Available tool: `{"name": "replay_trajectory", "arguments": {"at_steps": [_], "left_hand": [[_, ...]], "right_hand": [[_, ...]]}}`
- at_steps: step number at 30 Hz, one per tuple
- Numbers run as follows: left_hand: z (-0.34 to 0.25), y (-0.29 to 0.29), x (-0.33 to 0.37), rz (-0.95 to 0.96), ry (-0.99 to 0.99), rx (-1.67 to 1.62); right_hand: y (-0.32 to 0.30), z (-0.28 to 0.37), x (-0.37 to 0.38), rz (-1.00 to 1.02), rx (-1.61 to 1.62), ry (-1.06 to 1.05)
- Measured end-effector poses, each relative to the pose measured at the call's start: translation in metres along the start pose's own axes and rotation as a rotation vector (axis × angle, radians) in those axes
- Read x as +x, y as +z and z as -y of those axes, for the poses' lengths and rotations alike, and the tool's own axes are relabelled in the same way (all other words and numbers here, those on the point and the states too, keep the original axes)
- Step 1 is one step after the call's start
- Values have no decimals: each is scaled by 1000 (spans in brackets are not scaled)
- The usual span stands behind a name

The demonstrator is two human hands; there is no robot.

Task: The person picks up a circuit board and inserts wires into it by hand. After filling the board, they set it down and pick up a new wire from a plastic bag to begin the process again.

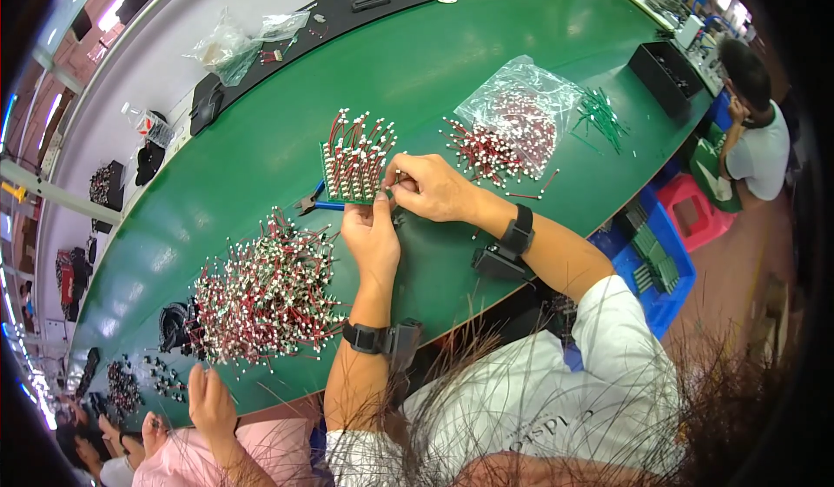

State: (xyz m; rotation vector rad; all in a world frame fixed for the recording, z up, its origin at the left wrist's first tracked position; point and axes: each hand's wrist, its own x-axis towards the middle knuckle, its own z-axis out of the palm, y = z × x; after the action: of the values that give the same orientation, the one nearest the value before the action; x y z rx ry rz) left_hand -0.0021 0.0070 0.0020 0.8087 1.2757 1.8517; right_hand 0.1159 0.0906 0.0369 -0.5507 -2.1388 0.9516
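My left hand (373,242) grips the lower edge of a green circuit board panel (352,176) and holds it up above the green table. Rows of short red wires with white connector ends stand out from the panel. At the panel's lower right edge, the fingers of my right hand (432,190) are pinched together; whatever is between them is too small to make out. Behind the panel lie blue-handled cutters (327,205), partly covered by it. A large heap of red wires with white connectors (269,291) lies to the left of my left forearm.
Right of the panel, a clear plastic bag (521,96) rests over more red wire leads (486,150). Thin green strips (601,120) and a black bin (667,79) lie beyond. A blue crate (682,283) and red stool (692,213) stand at right. Co-workers sit on both sides.
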Motion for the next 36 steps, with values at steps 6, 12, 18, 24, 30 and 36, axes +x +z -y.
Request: {"name": "replay_trajectory", "arguments": {"at_steps": [6, 12, 18, 24, 30, 36], "left_hand": [[1, -1, 1, 15, 19, -20], [2, -1, 1, 17, 26, -28], [1, 0, 1, 18, 29, -32], [2, -1, 2, 11, 17, -10], [1, 0, 0, 25, 32, -25], [3, -1, -1, 39, 67, 64]], "right_hand": [[4, -6, 0, -28, 9, -45], [2, -4, 0, 18, 28, 1], [4, -8, 0, 23, 45, -11], [5, -8, 0, 4, -5, -43], [6, -11, 0, -15, -26, -31], [8, -12, 0, -18, -41, -44]]}}
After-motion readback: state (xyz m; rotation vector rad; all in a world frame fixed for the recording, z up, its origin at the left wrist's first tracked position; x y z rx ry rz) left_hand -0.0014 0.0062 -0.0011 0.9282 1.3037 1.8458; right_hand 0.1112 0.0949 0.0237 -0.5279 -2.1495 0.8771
